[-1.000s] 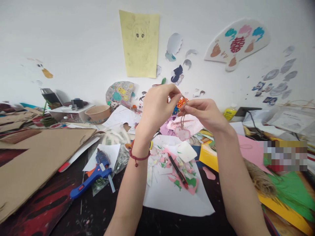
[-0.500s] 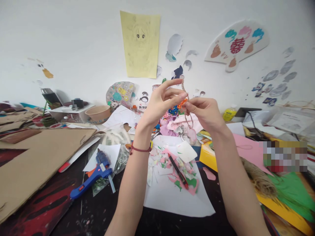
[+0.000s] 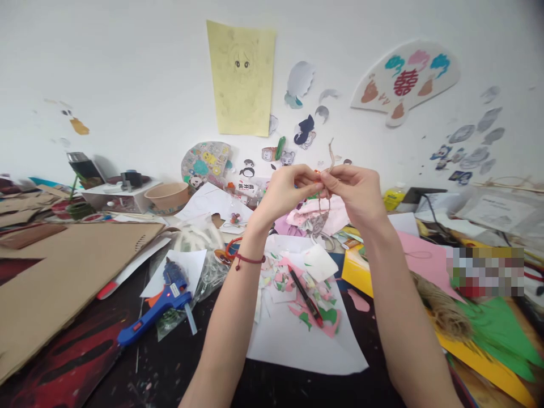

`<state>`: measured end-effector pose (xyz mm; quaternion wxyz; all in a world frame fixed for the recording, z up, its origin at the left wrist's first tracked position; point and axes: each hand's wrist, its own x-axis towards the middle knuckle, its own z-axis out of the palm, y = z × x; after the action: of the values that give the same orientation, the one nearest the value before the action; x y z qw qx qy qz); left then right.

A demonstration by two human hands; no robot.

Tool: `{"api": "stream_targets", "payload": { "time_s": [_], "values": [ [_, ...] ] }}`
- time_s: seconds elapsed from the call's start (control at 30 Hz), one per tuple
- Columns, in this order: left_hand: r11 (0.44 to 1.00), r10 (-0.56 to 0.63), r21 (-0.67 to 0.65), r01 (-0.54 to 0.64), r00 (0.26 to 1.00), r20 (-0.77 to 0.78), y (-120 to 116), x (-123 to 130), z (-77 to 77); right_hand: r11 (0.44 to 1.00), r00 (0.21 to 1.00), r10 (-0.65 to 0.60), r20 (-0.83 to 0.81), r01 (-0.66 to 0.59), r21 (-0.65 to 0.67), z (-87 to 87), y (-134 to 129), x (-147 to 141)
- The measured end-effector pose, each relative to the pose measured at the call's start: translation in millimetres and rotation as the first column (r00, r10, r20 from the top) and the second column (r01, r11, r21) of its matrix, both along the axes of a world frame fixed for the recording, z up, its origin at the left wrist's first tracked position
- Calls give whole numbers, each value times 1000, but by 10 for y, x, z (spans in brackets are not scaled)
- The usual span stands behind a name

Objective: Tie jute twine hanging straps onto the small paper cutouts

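Note:
A piece of brown twine [image 3: 331, 154] is pinched between my two hands above the middle of the table. One end of it sticks up over the fingers and a loop hangs below them. My left hand [image 3: 296, 186] is closed, its thumb and fingertips on the twine. Thumb and index finger of my right hand [image 3: 353, 186] pinch it too, close against the left fingertips. Below lies a white paper sheet [image 3: 306, 357] with pink, green and white paper scraps and a black and red pen [image 3: 305, 296] on it.
To the left are a blue glue gun [image 3: 155, 318] and a large sheet of cardboard [image 3: 80, 272]. A roll of twine [image 3: 446, 314] lies at right among yellow, green and pink paper. Behind stand a tan bowl [image 3: 168, 196] and a yellow bottle [image 3: 393, 198].
My left hand has come down and its raised fingers have closed in against the right hand. The twine's end now points upward above both hands.

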<state>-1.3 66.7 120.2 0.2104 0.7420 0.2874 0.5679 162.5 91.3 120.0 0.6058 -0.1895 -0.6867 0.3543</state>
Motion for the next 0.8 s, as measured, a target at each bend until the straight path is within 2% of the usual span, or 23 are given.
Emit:
{"api": "stream_targets", "payload": {
  "time_s": [0.1, 0.23, 0.57, 0.7, 0.8],
  "values": [
    [999, 34, 6, -34, 999, -39, -5, 20, -6, 1000, 1000, 7, -10, -7, 4, -6, 23, 8],
    [997, -4, -72, 1, 999, -43, 4, 40, -14, 1000, 999, -20, -36, 20, -12, -11, 50, 19],
    [964, -154, -172, 202, 955, 255, 82, -24, -68, 991, 998, -35, -46, 29, -130, -40, 92, 83],
    [947, -227, -129, 295, 896, 382, 140, -50, -117, 978, 993, -28, -116, 4, -207, -34, 94, 65],
    [953, -253, -60, 296, 892, 375, 131, -40, -115, 973, 993, -30, -114, 3, -231, -23, 82, 57]
  ]
}}
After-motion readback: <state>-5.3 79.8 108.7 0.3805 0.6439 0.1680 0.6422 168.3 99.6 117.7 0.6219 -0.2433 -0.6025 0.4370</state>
